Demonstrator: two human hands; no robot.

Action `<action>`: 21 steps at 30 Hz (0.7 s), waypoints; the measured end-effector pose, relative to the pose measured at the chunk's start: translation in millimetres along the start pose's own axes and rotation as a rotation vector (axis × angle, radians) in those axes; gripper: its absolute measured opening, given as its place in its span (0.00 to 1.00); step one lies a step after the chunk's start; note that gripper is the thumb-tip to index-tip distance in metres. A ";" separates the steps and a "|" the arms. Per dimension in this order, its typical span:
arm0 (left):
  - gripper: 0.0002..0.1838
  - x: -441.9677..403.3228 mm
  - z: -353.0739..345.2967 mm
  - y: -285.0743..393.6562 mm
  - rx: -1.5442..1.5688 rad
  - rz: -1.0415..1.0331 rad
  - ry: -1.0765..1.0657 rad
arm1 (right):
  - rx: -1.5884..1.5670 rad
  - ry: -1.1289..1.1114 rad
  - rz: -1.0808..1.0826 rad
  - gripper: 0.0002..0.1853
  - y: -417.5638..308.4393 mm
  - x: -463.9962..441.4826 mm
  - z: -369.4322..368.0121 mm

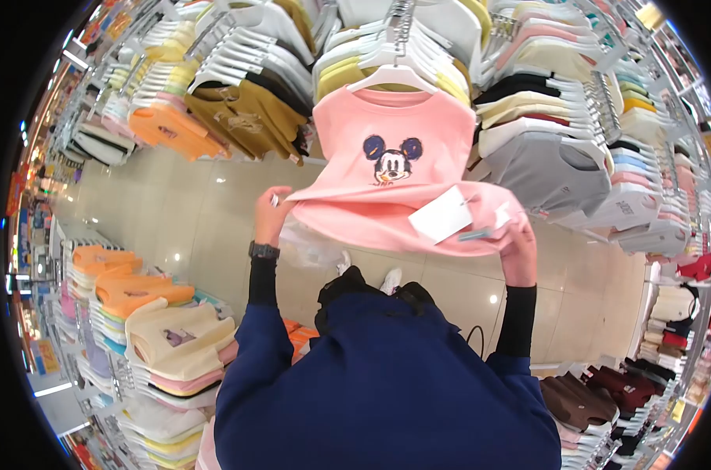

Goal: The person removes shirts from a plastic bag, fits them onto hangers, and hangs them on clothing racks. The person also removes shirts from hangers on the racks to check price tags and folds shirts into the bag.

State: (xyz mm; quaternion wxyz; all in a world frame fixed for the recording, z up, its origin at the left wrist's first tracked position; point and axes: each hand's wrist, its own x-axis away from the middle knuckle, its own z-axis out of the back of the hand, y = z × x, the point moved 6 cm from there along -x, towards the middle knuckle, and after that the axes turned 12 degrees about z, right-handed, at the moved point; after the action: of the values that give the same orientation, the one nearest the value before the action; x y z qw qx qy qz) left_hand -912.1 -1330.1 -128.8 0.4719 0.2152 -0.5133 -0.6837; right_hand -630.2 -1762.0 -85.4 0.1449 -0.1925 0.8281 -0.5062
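A pink shirt with a mouse-face print [441, 129] hangs from a white hanger [392, 76] at the front of a rack. My left hand [272, 213] is closed on the shirt's lower left edge. At the lower right, my right hand [519, 252] grips the shirt's hem and sleeve area. Between the hands the cloth is stretched and folded up. A white tag [441, 215] lies against the raised fabric, with a small grey label [476, 234] near my right fingers.
Orange [177, 131], brown [249, 117] and grey shirts [545, 174] hang on racks to both sides. More hanging clothes are at the lower left [175, 337] and lower right [578, 398]. Glossy floor tiles [191, 211] show between the racks.
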 end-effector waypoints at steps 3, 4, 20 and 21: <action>0.09 4.2 2.4 -11.5 -0.209 -0.052 0.043 | 0.601 0.079 0.191 0.04 26.0 -0.3 40.3; 0.09 3.2 3.1 -21.3 -0.277 -0.073 0.072 | 0.892 0.097 0.291 0.05 32.2 3.0 50.6; 0.13 -32.1 -75.1 -95.1 -0.625 -0.062 -0.352 | 1.344 -0.436 0.414 0.13 154.8 -93.9 9.5; 0.13 -40.6 -76.0 -85.3 -0.578 -0.043 -0.359 | 1.324 -0.343 0.533 0.15 121.7 -114.4 -25.7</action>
State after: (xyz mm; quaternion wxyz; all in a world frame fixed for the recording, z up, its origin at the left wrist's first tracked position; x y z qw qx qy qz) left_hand -870.3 -1330.5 -242.7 0.4009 -0.0405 -0.3682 -0.8379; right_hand -561.3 -1638.4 -177.5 0.4766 0.0670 0.3332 -0.8108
